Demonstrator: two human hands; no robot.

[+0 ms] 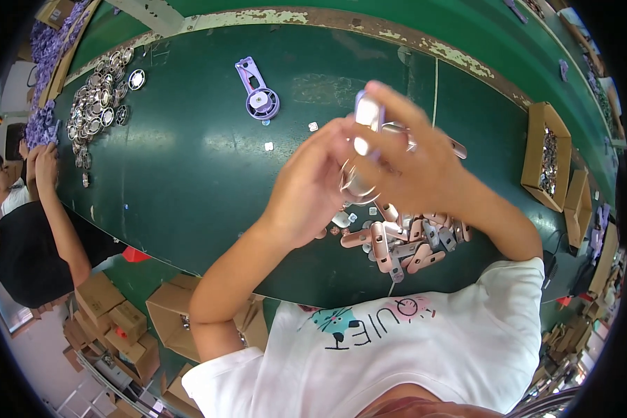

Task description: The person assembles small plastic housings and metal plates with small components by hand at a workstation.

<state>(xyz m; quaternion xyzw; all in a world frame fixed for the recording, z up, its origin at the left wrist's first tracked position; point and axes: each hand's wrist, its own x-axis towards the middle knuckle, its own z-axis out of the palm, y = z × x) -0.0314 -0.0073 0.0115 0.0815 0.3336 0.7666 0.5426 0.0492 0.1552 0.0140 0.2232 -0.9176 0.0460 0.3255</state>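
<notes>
Both hands are raised over the middle of the green table around a small handheld fan with a shiny metallic handle front (pixel 368 115) and a chrome ring (pixel 359 189). My left hand (pixel 303 184) grips it from the left, fingers closed. Across its other side curls my right hand (pixel 418 167), smeared by motion, its fingers bent against the handle; they hide much of the fan. Below them lies a heap of pink and grey metallic handle covers (pixel 404 244). Farther off, an open purple fan body (pixel 261 101) rests on the table.
A pile of chrome rings (pixel 97 104) spreads at the far left. Small white pieces (pixel 269 146) dot the table. At right stands a cardboard box of small parts (pixel 550 157). Another person (pixel 38 230) works at the left edge, near purple parts (pixel 43 124).
</notes>
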